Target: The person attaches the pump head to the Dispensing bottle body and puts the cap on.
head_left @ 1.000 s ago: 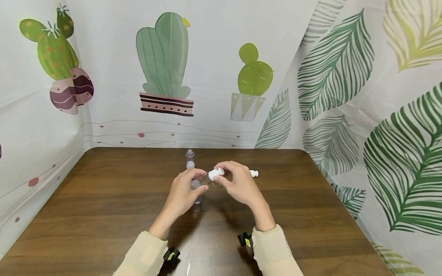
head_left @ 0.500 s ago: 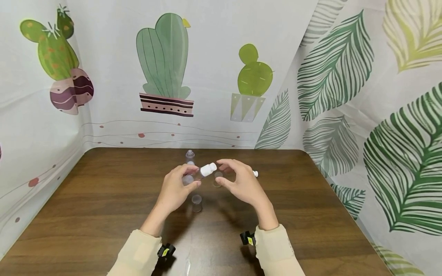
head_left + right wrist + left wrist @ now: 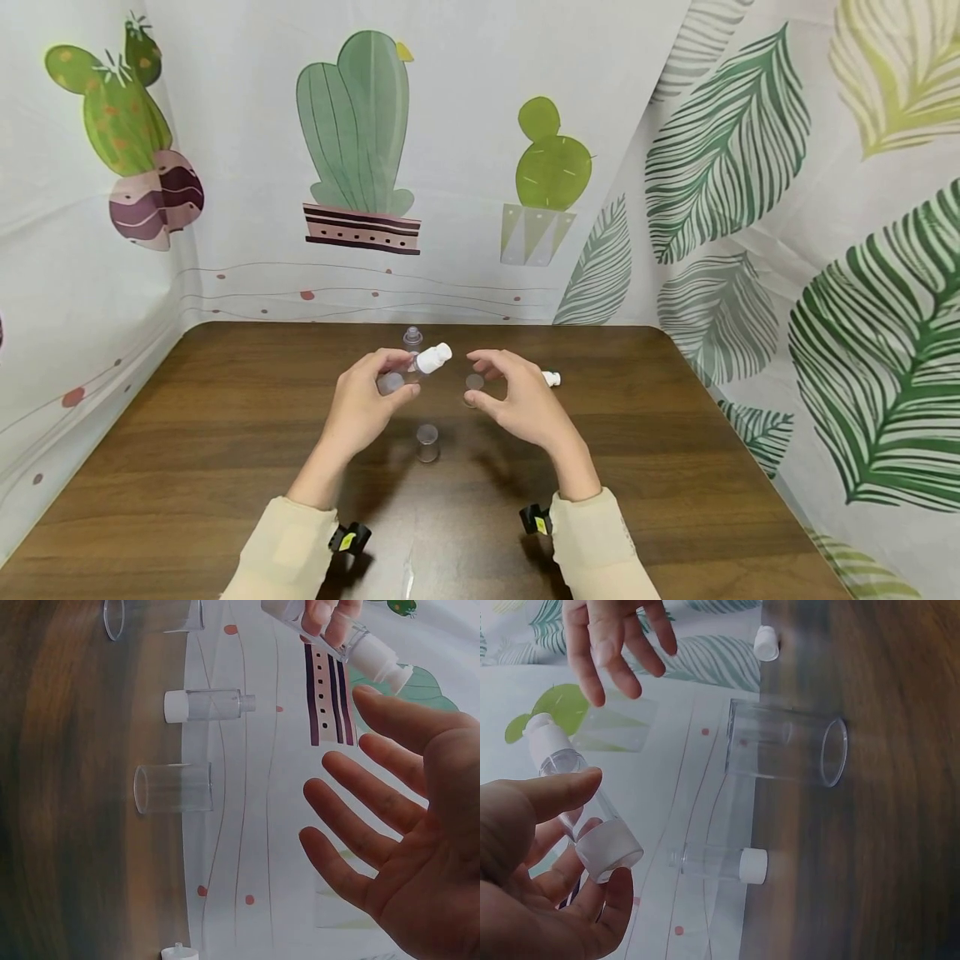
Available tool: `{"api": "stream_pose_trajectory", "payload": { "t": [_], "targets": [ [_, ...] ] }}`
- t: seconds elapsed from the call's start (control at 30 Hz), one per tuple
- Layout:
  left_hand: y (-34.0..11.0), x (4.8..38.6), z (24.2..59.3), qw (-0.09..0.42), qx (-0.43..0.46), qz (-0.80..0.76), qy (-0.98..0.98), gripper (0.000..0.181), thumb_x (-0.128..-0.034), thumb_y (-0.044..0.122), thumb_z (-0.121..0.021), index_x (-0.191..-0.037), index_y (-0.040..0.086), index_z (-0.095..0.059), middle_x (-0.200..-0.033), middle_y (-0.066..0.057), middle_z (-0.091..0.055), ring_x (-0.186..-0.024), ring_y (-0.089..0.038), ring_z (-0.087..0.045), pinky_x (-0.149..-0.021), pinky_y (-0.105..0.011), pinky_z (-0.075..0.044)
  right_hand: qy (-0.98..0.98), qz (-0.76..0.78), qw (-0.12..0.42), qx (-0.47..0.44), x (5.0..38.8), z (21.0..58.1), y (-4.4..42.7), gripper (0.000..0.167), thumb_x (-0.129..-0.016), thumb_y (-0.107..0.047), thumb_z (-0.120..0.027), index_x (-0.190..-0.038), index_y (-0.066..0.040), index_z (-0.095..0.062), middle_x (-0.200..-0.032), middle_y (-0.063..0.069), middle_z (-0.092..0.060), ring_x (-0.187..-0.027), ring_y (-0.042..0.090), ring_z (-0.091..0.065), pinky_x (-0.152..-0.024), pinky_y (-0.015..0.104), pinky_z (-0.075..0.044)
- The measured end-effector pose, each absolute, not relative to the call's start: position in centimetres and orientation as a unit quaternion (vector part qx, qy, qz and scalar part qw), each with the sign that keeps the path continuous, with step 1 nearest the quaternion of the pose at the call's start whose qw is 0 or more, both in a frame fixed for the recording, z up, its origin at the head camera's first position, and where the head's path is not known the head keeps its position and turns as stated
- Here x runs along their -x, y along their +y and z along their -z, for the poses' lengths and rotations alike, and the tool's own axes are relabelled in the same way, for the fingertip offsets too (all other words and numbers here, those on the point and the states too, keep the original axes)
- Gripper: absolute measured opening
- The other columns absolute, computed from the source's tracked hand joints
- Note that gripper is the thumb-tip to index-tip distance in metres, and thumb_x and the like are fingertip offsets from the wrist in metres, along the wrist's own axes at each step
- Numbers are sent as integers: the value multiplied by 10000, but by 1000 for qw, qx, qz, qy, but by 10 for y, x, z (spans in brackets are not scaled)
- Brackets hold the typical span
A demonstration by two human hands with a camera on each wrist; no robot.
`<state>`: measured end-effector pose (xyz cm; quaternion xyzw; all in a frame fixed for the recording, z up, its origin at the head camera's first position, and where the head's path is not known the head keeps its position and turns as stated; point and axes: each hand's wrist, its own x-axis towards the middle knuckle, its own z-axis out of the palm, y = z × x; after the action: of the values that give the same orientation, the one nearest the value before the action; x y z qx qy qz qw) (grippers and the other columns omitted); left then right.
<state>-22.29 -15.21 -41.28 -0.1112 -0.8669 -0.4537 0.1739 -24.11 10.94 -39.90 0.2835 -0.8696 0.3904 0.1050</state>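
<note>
Tabletop [image 3: 225, 450] in dark wood grain carries several small see-through parts around the two hands; a clear cylinder [image 3: 427, 445] stands between the forearms, nearer the person than either hand; a second cylinder [image 3: 174, 787] stands farther back, and from the head its outline is partly crossed by the right thumb, though the right wrist's view shows that hand apart from it. Toward the far edge a clear bottle [image 3: 214, 705] with a white base stands upright; from the head, the left hand [image 3: 362, 408] and what it carries cover its lower part, leaving its neck and shoulder in sight. A small white piece [image 3: 766, 644] sits on the wood beyond the right hand [image 3: 522, 400], whose knuckles hide some of it; I cannot tell whether it stands or lies. Left thumb and fingers grasp a pump bottle [image 3: 431, 360], clear with a white top; it is raised off the wood and tilted, its white end pointing up and toward the right hand. Right fingers are spread and relaxed, grasping nothing, near that white end but apart from it. Black wrist devices [image 3: 350, 538] with yellow labels sit at the cream sleeves [image 3: 281, 540]; behind everything hangs a pale cloth [image 3: 465, 167] printed with cacti and leaves.
</note>
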Motion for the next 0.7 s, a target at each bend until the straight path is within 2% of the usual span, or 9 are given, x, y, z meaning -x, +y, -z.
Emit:
{"api": "stream_pose_trajectory", "payload": {
  "t": [0.13, 0.47, 0.7],
  "targets": [
    [-156, 223, 411, 178, 109, 450, -868, 417, -851, 122, -894, -1234, 111, -730, -1208, -84, -761, -1138, -279, -698, -951, -467, -527, -869, -385, 106, -291, 242, 401, 108, 504, -894, -170, -876, -1357, -123, -681, -1168, 102, -737, -1079, 313, -705, -942, 459, -542],
    [-162, 224, 410, 171, 99, 450, -871, 420, -856, 116, -886, -1244, 119, -726, -1224, -91, -758, -1160, -287, -694, -972, -476, -522, -868, -387, 90, -298, 242, 406, 104, 514, -890, -155, -877, -1361, -116, -674, -1168, 129, -732, -1073, 327, -702, -931, 453, -549],
    [-167, 224, 409, 174, 88, 447, -873, 419, -866, 113, -875, -1256, 111, -722, -1231, -113, -755, -1161, -303, -691, -973, -482, -511, -871, -376, 85, -303, 240, 407, 97, 519, -875, -156, -891, -1349, -137, -683, -1142, 13, -725, -1077, 284, -708, -913, 424, -553]
  ]
}}
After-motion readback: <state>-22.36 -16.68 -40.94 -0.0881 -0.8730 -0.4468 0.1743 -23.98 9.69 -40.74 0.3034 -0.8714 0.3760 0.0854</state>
